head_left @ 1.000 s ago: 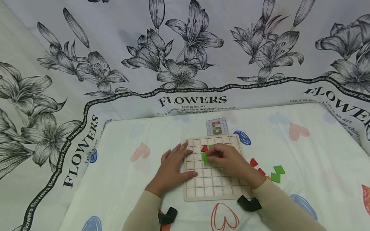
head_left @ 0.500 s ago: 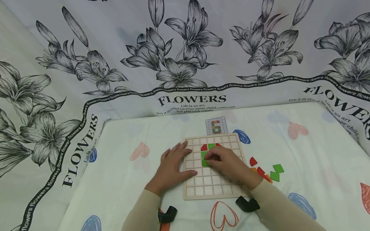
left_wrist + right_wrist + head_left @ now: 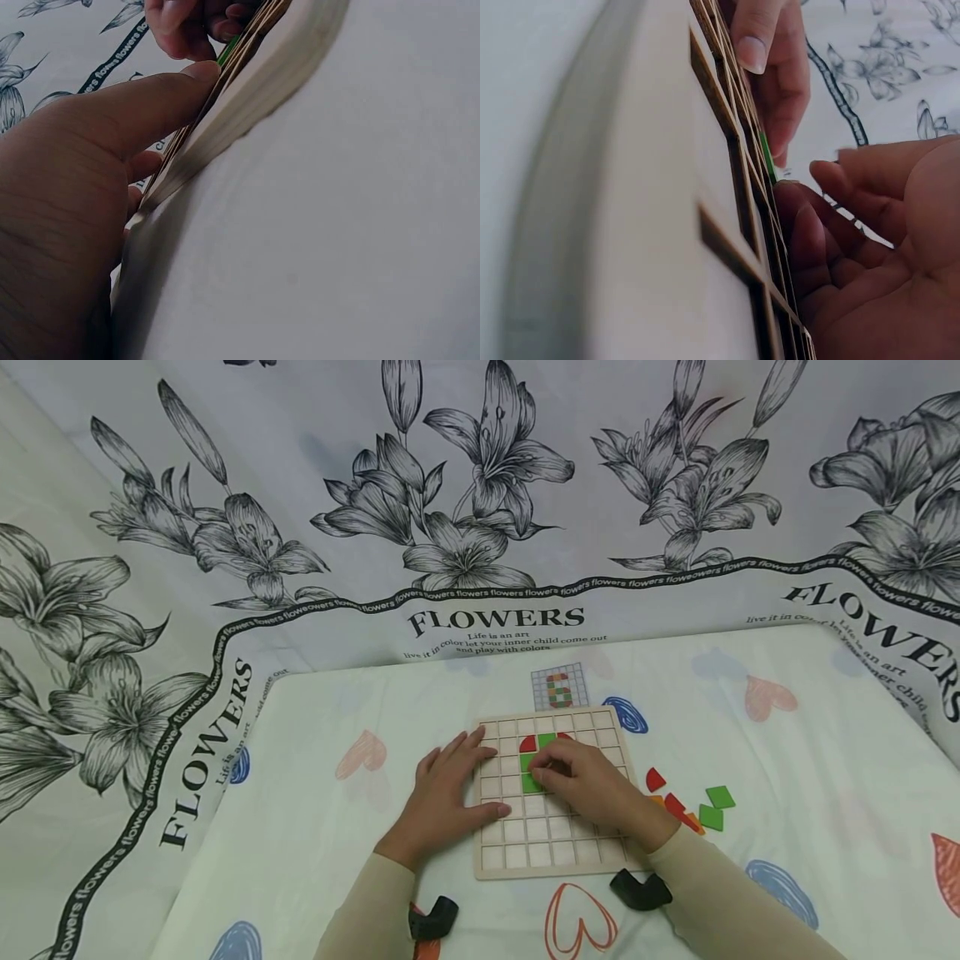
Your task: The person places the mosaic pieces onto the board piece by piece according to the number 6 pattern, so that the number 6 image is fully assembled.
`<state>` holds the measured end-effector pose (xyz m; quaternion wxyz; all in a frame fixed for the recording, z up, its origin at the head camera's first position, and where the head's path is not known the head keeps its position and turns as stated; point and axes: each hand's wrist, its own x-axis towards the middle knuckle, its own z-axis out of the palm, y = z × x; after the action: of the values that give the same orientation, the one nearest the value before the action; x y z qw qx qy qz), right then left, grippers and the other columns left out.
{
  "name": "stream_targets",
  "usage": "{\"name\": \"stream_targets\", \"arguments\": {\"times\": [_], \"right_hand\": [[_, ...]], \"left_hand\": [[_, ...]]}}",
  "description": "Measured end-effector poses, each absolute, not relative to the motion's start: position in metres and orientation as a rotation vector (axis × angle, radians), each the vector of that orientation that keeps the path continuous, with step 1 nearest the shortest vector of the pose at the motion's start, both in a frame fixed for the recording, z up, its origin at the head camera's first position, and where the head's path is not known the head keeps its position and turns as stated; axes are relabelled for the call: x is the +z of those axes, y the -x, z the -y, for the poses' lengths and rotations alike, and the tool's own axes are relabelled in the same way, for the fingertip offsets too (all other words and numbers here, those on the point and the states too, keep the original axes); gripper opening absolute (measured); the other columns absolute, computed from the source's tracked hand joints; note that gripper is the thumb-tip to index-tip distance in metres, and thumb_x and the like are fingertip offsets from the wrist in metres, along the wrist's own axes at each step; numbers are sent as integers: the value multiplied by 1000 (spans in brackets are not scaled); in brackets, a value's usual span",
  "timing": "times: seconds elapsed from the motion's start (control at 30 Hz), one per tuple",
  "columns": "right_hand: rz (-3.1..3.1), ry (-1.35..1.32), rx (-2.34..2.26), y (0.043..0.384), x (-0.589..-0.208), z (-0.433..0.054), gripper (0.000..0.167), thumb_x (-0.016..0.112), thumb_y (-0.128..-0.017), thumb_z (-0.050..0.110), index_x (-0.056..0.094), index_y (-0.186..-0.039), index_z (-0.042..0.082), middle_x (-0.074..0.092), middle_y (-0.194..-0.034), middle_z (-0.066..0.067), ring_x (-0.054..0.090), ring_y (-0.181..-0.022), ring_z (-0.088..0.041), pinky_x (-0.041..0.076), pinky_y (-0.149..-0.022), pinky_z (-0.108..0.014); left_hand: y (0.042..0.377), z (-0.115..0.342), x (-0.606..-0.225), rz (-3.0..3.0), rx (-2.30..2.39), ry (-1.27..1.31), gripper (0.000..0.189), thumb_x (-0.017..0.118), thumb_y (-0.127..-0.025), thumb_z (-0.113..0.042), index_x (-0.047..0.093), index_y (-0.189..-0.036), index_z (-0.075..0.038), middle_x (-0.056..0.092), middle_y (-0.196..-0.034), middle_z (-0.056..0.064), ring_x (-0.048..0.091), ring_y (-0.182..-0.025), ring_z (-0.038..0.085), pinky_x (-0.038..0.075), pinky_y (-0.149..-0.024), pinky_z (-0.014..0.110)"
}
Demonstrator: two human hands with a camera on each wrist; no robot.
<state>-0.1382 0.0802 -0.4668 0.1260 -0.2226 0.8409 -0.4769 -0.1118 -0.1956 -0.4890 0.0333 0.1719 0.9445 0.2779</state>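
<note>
A wooden grid board (image 3: 514, 857) lies on the cloth-covered table. My left hand (image 3: 447, 789) rests along its left edge, fingers spread and thumb over the rim. My right hand (image 3: 596, 781) has curled fingers at a green square tile (image 3: 532, 784) in one of the cells, appearing to pinch it by its right side. The fingers partly hide this tile. Above it sit another green square tile (image 3: 527, 763), a red quarter-round tile (image 3: 528, 743) and a green tile (image 3: 546, 739). A second red tile (image 3: 564, 735) shows just past my right knuckles.
A gridded pattern card (image 3: 558, 685) lies behind the board. Loose tiles lie to the right: green squares (image 3: 720, 797), a red quarter-round piece (image 3: 655, 778), and red and orange pieces (image 3: 693, 822) partly behind my right forearm. A flower-printed cloth (image 3: 495, 468) hangs behind.
My right hand has shifted slightly down, and the lower green tile now lies in line in its cell. The right-hand red tile has come into view. My left hand stays put.
</note>
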Motion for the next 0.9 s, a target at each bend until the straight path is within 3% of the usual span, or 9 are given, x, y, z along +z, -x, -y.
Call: {"name": "stream_targets", "arguments": {"times": [0.13,0.33,0.6,0.9], "right_hand": [[-2416,642,-1433,138,-467,-80,14,68,-110,29,78,-114,20,66,-98,6,61,-94,-21,51,-84,-40],[-2292,560,-1569,139,-464,-80,33,54,-116,38,74,-120,12,69,-104,-3,65,-97,-23,54,-90,-44],[-2148,624,-1696,140,-460,-83,44,37,-121,31,67,-129,0,71,-115,-13,68,-102,-31,57,-90,-39],[-2079,676,-1752,140,-448,-85,54,29,-121,36,64,-138,-1,69,-123,-17,68,-109,-37,57,-94,-48]], "left_hand": [[111,195,-488,-2901,861,-528,83,75,-91,-72,54,-159,-30,21,-177,-19,10,-162,5,4,-127,46],[111,195,-488,-2906,863,-526,83,77,-90,-71,54,-158,-31,22,-177,-19,11,-162,5,4,-127,46],[111,194,-487,-2905,866,-519,82,78,-90,-69,54,-158,-30,22,-177,-18,11,-162,6,4,-127,46],[112,195,-487,-2906,851,-523,82,77,-90,-70,53,-158,-30,22,-177,-17,10,-162,5,4,-127,47]]}}
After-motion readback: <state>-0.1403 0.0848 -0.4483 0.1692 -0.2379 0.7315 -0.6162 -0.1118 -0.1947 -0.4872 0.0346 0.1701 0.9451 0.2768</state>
